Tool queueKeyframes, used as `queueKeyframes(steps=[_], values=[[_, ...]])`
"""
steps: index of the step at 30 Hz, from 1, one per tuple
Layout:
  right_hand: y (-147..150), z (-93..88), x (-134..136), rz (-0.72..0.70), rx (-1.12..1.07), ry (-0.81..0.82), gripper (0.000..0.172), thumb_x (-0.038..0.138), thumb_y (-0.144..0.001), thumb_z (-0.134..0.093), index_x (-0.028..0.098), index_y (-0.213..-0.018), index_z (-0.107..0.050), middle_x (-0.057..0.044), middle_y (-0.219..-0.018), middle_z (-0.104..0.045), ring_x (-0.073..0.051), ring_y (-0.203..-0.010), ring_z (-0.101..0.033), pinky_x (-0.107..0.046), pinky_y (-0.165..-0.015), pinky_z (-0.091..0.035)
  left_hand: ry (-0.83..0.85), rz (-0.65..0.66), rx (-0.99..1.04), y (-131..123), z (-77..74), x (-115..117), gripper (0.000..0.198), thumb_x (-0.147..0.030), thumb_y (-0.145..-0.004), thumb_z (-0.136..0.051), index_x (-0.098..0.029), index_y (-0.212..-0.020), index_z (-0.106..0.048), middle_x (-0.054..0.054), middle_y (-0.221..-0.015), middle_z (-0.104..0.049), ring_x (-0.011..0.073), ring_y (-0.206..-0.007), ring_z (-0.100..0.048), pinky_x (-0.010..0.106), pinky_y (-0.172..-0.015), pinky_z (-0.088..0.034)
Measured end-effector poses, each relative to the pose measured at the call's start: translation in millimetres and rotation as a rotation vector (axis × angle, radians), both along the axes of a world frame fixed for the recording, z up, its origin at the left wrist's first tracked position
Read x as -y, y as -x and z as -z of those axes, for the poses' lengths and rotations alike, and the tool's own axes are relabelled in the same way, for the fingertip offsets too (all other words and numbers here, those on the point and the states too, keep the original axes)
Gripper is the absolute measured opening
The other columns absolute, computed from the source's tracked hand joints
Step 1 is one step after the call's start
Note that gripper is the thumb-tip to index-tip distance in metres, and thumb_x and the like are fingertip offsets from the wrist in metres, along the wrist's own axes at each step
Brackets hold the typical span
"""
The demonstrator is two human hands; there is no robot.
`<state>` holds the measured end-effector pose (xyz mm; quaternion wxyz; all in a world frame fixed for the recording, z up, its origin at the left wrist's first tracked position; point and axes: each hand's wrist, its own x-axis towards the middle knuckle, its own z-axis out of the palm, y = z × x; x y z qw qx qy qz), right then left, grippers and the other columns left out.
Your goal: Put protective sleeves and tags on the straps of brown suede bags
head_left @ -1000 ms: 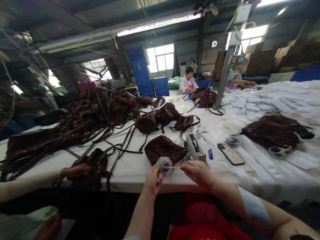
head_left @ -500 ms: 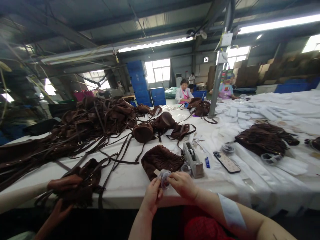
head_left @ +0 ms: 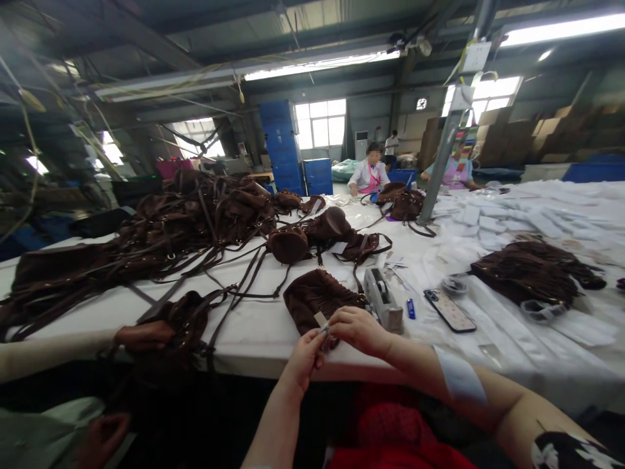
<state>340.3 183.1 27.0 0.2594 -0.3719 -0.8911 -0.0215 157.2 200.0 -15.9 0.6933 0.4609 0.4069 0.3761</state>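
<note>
At the table's front edge, my left hand (head_left: pixel 303 357) pinches a small piece of clear, greyish plastic wrap (head_left: pixel 326 331). The fingers of my right hand (head_left: pixel 360 331) close on the same wrap from the other side, largely covering it. Just behind both hands lies a dark brown gathered bag (head_left: pixel 310 296), with a small beige tag (head_left: pixel 319 318) beside my fingertips. What the plastic is wrapped around is hidden. A grey tape dispenser (head_left: pixel 390 307) stands close beyond my right hand.
Brown bags with long straps (head_left: pixel 215 212) are heaped at the left. A co-worker's hand (head_left: pixel 146 335) rests on another brown bag nearby. To the right lie a blue lighter-sized object (head_left: pixel 411 309), a phone (head_left: pixel 450 311) and a gathered brown bag (head_left: pixel 527 270). A metal post (head_left: pixel 442 169) rises behind.
The view has shifted slightly left and down. My hands have drawn tighter around the plastic, so less of it shows. The co-worker's lower hand has moved away from their bag.
</note>
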Motion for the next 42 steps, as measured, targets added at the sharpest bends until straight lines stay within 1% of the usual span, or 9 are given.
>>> queueKeyframes(steps=[5, 8, 13, 17, 21, 25, 34, 38, 42], values=[[7, 17.0, -24, 0.155, -0.370, 0.444, 0.016, 0.033, -0.081, -0.067, 0.017, -0.082, -0.069, -0.003, -0.082, -0.066, -0.014, -0.075, -0.060, -0.024, -0.069, -0.046, -0.080, 0.032, -0.074, -2, -0.6, 4, 0.037, -0.050, -0.065, -0.069, -0.015, -0.076, -0.060, -0.005, -0.055, -0.058, 0.0028, -0.028, -0.037, 0.017, -0.030, -0.024], [6, 32.4, -35, 0.289, -0.521, 0.692, 0.033, 0.037, -0.068, -0.078, 0.014, -0.089, -0.068, -0.002, -0.076, -0.065, -0.013, -0.067, -0.057, -0.022, -0.060, -0.044, -0.105, 0.036, -0.120, -3, 3.0, 6, 0.038, -0.050, -0.066, -0.068, -0.015, -0.079, -0.060, -0.004, -0.057, -0.061, 0.0039, -0.028, -0.039, 0.018, -0.030, -0.027], [-1, 32.5, -42, 0.077, -0.447, 0.975, 0.030, 0.036, -0.069, -0.074, 0.012, -0.087, -0.071, -0.001, -0.070, -0.066, -0.012, -0.062, -0.057, -0.022, -0.057, -0.044, -0.108, 0.052, -0.177, -6, 8.1, 9, 0.032, -0.042, -0.063, -0.073, -0.014, -0.075, -0.064, -0.006, -0.053, -0.056, 0.0040, -0.030, -0.038, 0.018, -0.030, -0.029], [-4, 18.3, -35, -0.023, -0.214, 0.717, 0.014, 0.021, -0.075, -0.066, 0.017, -0.085, -0.075, -0.002, -0.078, -0.069, -0.014, -0.073, -0.061, -0.023, -0.067, -0.046, -0.064, 0.034, -0.179, -7, 13.1, 6, 0.031, -0.040, -0.061, -0.074, -0.013, -0.074, -0.066, -0.006, -0.047, -0.052, 0.0048, -0.030, -0.038, 0.018, -0.030, -0.025], [-5, 16.0, -16, -0.088, 0.100, 0.255, 0.030, 0.022, -0.088, -0.052, 0.024, -0.113, -0.068, -0.006, -0.097, -0.067, -0.018, -0.092, -0.058, -0.031, -0.085, -0.044, -0.013, -0.052, -0.142, -7, 18.5, 0, 0.030, -0.040, -0.062, -0.073, -0.013, -0.073, -0.064, -0.006, -0.047, -0.053, 0.0047, -0.031, -0.038, 0.018, -0.032, -0.028], [-5, 26.7, 2, -0.041, 0.207, 0.128, 0.036, 0.021, -0.093, -0.045, 0.019, -0.127, -0.056, -0.010, -0.109, -0.063, -0.020, -0.102, -0.055, -0.036, -0.092, -0.044, 0.082, -0.073, -0.083, -8, 19.9, -4, 0.034, -0.042, -0.062, -0.072, -0.013, -0.080, -0.065, -0.001, -0.061, -0.062, 0.0059, -0.038, -0.048, 0.020, -0.039, -0.037], [6, 61.2, 22, 0.100, -0.325, 0.400, 0.069, 0.004, -0.067, -0.050, 0.018, -0.134, -0.048, -0.012, -0.136, -0.046, -0.023, -0.128, -0.041, -0.041, -0.107, -0.036, 0.162, -0.166, -0.035, -17, 29.4, -1, 0.052, -0.056, -0.054, -0.079, -0.015, -0.082, -0.063, -0.004, -0.061, -0.059, 0.0044, -0.040, -0.048, 0.016, -0.040, -0.033], [-1, 59.5, 27, 0.211, -0.605, 0.338, 0.051, 0.004, -0.072, -0.048, 0.018, -0.119, -0.060, -0.010, -0.120, -0.058, -0.020, -0.115, -0.053, -0.040, -0.102, -0.041, 0.174, -0.192, -0.027, -18, 32.5, -1, 0.049, -0.051, -0.054, -0.081, -0.015, -0.084, -0.064, -0.004, -0.060, -0.059, 0.0051, -0.041, -0.049, 0.016, -0.039, -0.035], [-35, 34.6, 32, 0.366, -0.599, 0.108, 0.034, 0.012, -0.081, -0.051, 0.020, -0.112, -0.064, -0.009, -0.111, -0.063, -0.021, -0.107, -0.056, -0.039, -0.096, -0.044, 0.193, -0.216, -0.031, -17, 34.9, -2, 0.046, -0.043, -0.056, -0.082, -0.014, -0.087, -0.065, -0.003, -0.061, -0.061, 0.0056, -0.041, -0.050, 0.017, -0.039, -0.038]])
